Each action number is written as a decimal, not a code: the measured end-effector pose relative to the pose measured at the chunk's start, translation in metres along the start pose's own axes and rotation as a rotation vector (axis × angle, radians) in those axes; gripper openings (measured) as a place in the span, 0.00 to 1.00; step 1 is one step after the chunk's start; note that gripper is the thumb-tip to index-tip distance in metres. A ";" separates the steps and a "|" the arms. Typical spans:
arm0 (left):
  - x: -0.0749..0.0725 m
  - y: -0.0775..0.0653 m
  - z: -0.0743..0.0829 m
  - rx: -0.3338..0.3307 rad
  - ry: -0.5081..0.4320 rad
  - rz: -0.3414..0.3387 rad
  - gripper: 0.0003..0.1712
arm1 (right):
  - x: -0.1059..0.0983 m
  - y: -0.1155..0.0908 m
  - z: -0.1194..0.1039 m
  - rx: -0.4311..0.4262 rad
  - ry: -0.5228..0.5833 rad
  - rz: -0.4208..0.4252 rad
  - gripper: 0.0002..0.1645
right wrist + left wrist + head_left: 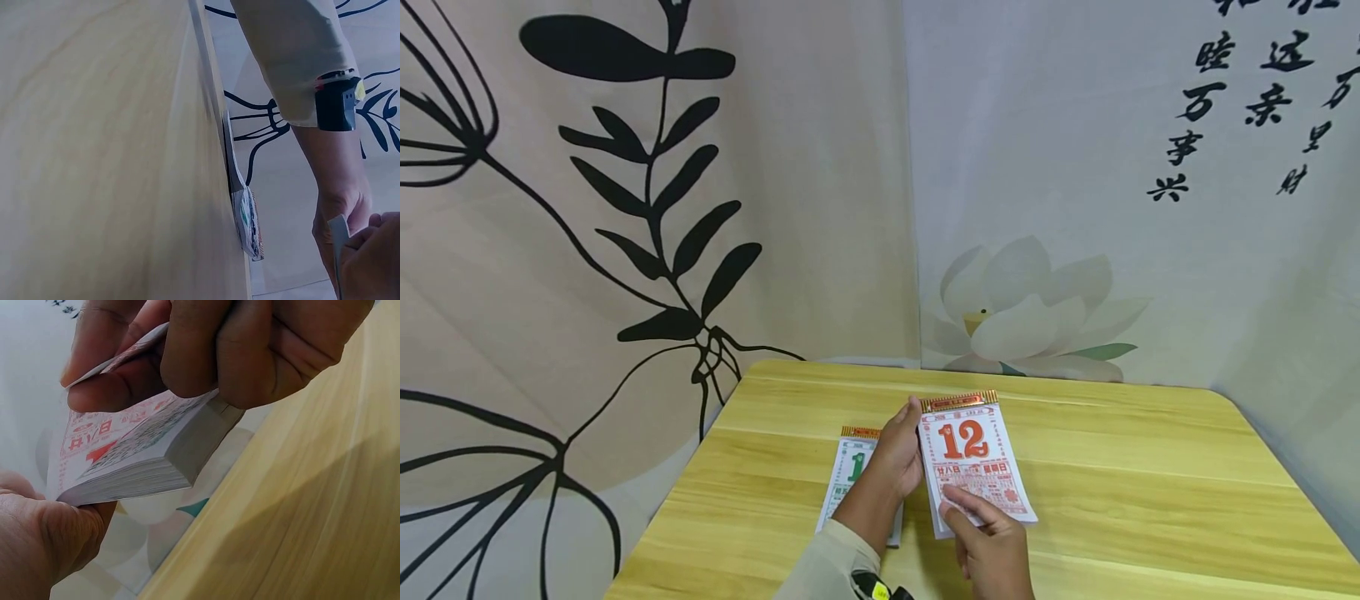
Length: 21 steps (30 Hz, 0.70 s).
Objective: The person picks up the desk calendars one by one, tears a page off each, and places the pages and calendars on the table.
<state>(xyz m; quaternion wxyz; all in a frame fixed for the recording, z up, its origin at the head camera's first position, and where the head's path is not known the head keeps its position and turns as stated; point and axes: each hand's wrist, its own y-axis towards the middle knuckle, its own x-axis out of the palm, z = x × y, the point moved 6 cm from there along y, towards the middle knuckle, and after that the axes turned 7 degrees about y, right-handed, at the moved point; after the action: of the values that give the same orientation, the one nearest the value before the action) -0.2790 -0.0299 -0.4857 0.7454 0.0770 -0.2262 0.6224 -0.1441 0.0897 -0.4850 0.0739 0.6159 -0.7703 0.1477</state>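
Observation:
A thick tear-off calendar with a large red 12 and a red-and-gold top strip is held up over the table, tilted. My left hand grips it by its upper left side, thumb along the edge. At its lower part, my right hand pinches the top sheet between thumb and index finger. Seen from the left wrist, that sheet is lifted and bent away from the stacked pages. A second calendar with a green number lies to the left, partly hidden behind my left forearm.
The wood-grain table reaches back to a fabric backdrop printed with black plants, a pale lotus and Chinese characters. A dark strapped device sits on my left sleeve.

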 end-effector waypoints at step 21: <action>-0.002 -0.002 -0.001 -0.011 0.053 -0.019 0.40 | -0.001 0.001 -0.008 0.043 0.009 -0.002 0.22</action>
<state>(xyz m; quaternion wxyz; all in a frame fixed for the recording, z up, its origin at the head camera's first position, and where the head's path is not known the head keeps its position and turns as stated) -0.2772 -0.0313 -0.4873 0.7574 0.0585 -0.2093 0.6158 -0.1457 0.0933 -0.4780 0.0645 0.6174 -0.7660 0.1670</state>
